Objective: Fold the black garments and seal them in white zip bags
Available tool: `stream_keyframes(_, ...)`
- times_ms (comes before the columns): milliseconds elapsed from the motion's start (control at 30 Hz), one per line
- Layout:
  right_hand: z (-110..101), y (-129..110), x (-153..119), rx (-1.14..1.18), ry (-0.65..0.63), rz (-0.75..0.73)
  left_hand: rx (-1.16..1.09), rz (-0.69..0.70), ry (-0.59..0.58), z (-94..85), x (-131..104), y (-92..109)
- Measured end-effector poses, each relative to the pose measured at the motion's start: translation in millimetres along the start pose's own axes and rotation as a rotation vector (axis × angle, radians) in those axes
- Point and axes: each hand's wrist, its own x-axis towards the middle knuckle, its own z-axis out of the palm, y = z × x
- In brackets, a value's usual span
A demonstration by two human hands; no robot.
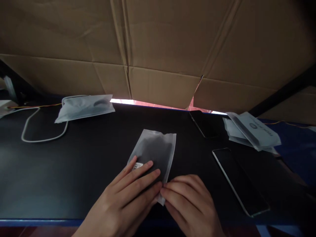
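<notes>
A frosted plastic zip bag lies on the dark table in front of me, with something dark inside and a small white printed label on its left side. My left hand rests on the bag's lower part, fingers stretched out and slightly spread; its thumb is mostly hidden. At the bag's lower right corner, my right hand pinches the edge near the zip strip between thumb and fingers. The fingertips of both hands almost meet there.
Another frosted bag lies back left beside a looped white cable. On the right are two dark phones and several printed bags. A cardboard wall stands along the back edge of the table.
</notes>
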Motion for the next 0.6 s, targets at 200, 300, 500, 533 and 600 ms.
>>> stream_keyframes(200,-0.4,-0.7,1.0,-0.025,-0.023,-0.037,0.005,-0.021,-0.011,5.1,-6.4,0.1)
stream_keyframes(300,-0.5,7.7,-0.6,-0.066,-0.105,-0.013,-0.003,-0.041,-0.005,7.3,-8.3,4.0)
stream_keyframes(500,-6.1,26.6,10.4,-0.21,-0.189,-0.043,-0.03,-0.068,-0.059,-2.3,-12.0,14.5)
stream_keyframes(533,-8.0,28.7,13.9,-0.23,-0.202,-0.056,-0.021,-0.067,-0.056,-5.2,-13.0,15.6)
stream_keyframes(600,-12.6,35.0,20.6,-0.291,-0.219,-0.083,-0.004,-0.057,-0.046,-9.9,-15.3,17.7)
